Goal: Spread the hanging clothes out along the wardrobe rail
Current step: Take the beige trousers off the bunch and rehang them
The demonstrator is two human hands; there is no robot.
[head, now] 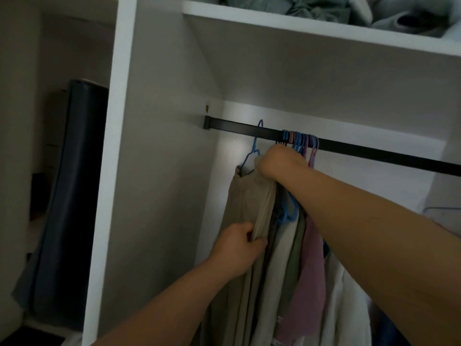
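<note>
- The black wardrobe rail (349,148) runs from the white side panel (159,146) off to the right, just above the right hand's knuckles.
- The right hand (279,163) is raised just under the rail, closed into a fist at the top of the beige garment (247,221); its fingertips face away, so exactly what they pinch cannot be told.
- One blue hanger (253,151) hooks the rail alone, just left of that fist, and carries the beige garment.
- A tight bunch of blue and pink hanger hooks (300,141) crowds the rail directly above and right of the right hand.
- The left hand (237,248) is lower, fingers curled and thumb pressed in, pinching a fold of the beige garment's edge.
- Right of the left fingers hang a pale cream garment (279,265), an olive one (298,250) and a pink one (311,278), packed together under the right forearm.
- Folded grey-green clothes (324,8) lie on the shelf (299,23) well above both hands.
</note>
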